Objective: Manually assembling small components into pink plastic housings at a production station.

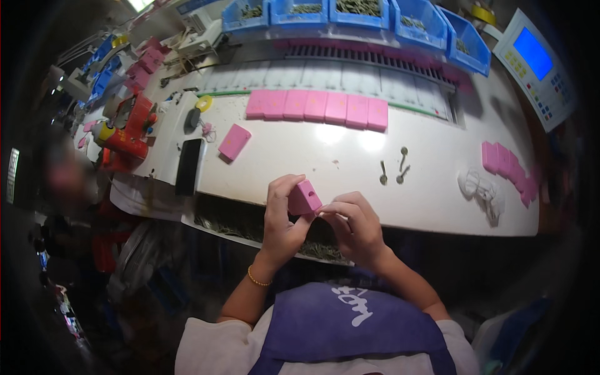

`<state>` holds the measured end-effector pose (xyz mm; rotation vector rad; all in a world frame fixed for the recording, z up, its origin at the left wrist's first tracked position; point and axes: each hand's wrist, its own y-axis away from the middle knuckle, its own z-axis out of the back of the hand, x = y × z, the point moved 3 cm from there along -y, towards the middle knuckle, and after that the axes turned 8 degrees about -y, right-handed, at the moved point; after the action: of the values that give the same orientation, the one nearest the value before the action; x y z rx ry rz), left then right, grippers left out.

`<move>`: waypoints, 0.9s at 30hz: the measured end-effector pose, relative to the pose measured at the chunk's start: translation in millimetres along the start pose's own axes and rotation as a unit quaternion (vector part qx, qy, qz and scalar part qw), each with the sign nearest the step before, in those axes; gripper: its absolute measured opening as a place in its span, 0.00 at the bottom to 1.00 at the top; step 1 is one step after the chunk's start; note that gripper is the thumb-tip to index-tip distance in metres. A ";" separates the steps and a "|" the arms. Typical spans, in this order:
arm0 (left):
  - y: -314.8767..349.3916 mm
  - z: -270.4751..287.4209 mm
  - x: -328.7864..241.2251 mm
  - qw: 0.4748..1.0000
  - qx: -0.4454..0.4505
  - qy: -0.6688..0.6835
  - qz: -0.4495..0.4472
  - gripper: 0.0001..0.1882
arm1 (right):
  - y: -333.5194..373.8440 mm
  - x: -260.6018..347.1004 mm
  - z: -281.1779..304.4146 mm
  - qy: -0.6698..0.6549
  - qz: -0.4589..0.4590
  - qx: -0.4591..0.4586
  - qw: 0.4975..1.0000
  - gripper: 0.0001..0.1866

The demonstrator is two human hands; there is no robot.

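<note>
Fingers, L hand: gripping pink box at near edge of tabletop, hole facing R, long axis unclear. R hand just R of box, fingertips bunched by its lower corner; can't tell if holding sth. Far side: blue bins w/ small greyish pcs.

This place looks like a workshop, or a small factory room, for packing work. At the far side of the white table are 5 blue bins with small greenish-brown pieces inside; pink boxes lie in a neat row before them, and at the right is a panel with keys and a blue screen. The person wears a purple apron, and at the left, other bins and other boxes suggest that similar work is done there.
</note>
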<state>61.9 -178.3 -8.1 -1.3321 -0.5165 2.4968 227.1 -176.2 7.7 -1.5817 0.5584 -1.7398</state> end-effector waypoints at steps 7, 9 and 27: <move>-25.4 16.6 23.5 0.974 -0.002 -0.226 0.014 0.29 | 18.5 -10.3 -17.7 0.032 -0.038 0.176 0.983 0.19; -32.6 20.4 33.5 0.975 0.040 -0.220 -0.011 0.28 | 29.5 -12.0 -25.0 0.034 -0.033 0.189 0.981 0.20; -38.1 63.3 39.2 0.976 0.017 0.153 0.153 0.30 | -1.0 -15.2 -1.6 -0.111 -0.268 0.043 0.956 0.13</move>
<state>-9.9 -140.3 11.7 -1.8604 -0.2105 2.4407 225.3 -164.4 -2.0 -1.9531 -0.0720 -1.8916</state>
